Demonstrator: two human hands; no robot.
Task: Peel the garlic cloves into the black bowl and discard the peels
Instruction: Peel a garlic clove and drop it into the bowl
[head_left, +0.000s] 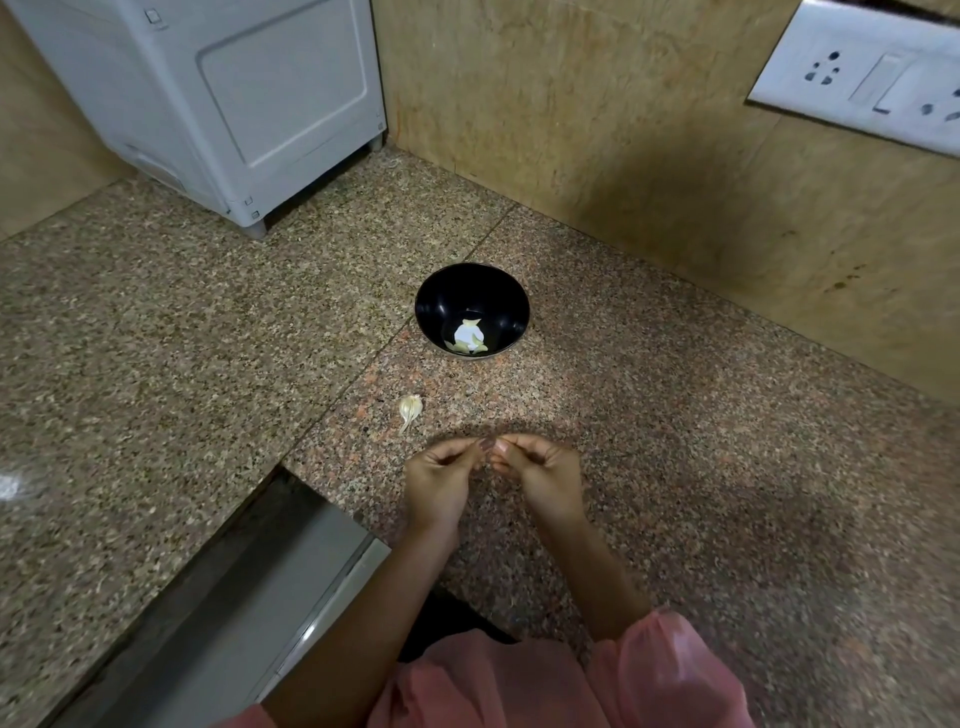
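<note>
Pink sleeves (649, 670) sit closest. Left hand (441, 478) and right hand (545, 473) curl fingertip to fingertip, pinching a pale scrap (497, 447), probably garlic, axis unreadable. Black bowl (441, 291) stands straight ahead on the worktop (675, 467), holding peeled cloves (467, 338). An unpeeled clove (410, 409) lies nearer the left hand, its long axis near-far, tip toward the person

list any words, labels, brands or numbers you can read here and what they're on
No text can be read.
white appliance: only a small square mark, too small to read.
wall socket plate: just holes and a switch, no lettering.
black bowl: no visible marking.
</note>
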